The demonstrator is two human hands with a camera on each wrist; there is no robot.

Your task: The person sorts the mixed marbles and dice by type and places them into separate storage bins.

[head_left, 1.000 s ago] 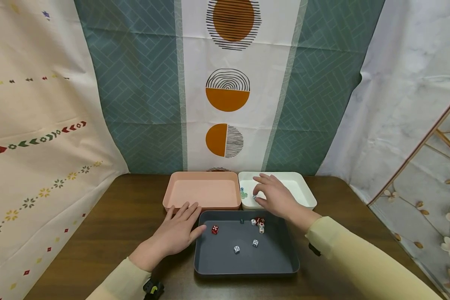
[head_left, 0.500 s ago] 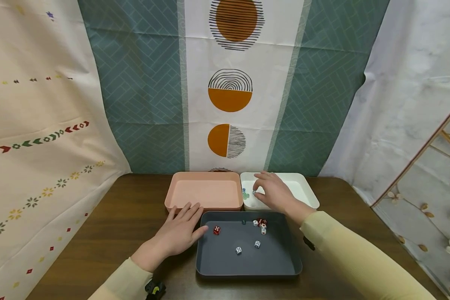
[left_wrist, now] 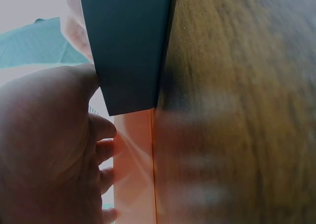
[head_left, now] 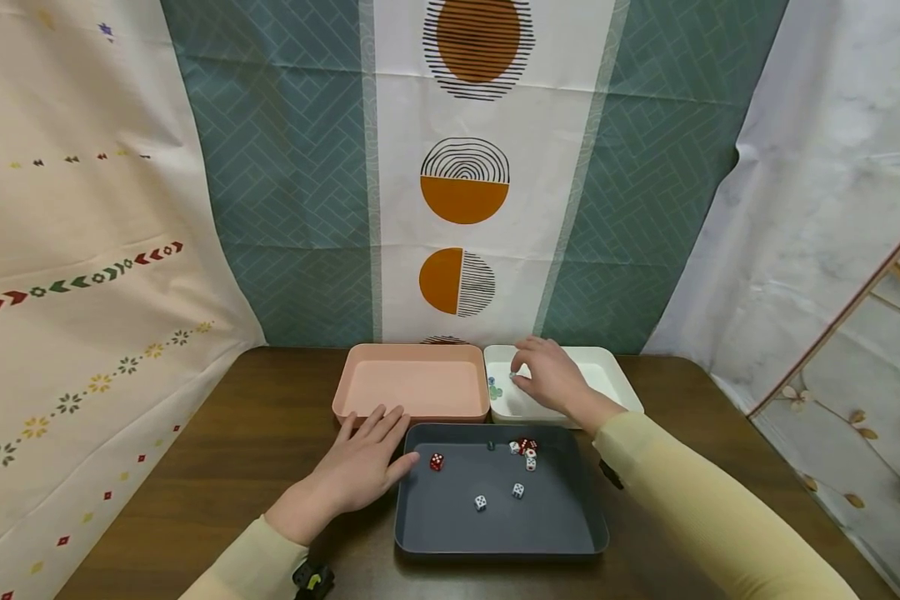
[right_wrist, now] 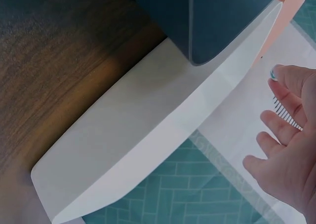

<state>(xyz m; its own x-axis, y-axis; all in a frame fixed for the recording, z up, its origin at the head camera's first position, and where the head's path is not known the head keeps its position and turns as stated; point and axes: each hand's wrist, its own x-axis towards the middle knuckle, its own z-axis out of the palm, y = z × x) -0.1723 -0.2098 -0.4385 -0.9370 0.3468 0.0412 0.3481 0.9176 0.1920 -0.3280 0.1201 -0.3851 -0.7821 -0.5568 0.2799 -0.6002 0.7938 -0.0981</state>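
Note:
My right hand (head_left: pixel 551 375) is over the left part of the white tray (head_left: pixel 607 392), thumb and forefinger pinching a small glassy piece (right_wrist: pixel 273 74) with a clear and teal look. Close to it in that tray lie several small green pieces (head_left: pixel 496 392) and a blue one. My left hand (head_left: pixel 363 462) is spread flat, fingertips at the near rim of the pink tray (head_left: pixel 412 412) and thumb by the left rim of the dark grey tray (head_left: pixel 502 533). Inside the grey tray are a red die (head_left: pixel 437 462), white dice (head_left: pixel 481 502) and a dark green piece (head_left: pixel 491 446).
More red and white dice (head_left: pixel 529 446) sit clustered toward the grey tray's back right. The pink and white trays stand side by side behind it on a brown wooden table (head_left: pixel 270 433). A patterned cloth (head_left: pixel 300 208) hangs behind the table.
My right hand, with the small glassy piece, has moved a little toward the back of the white tray. My left hand stays in place; the whole view has shifted slightly.

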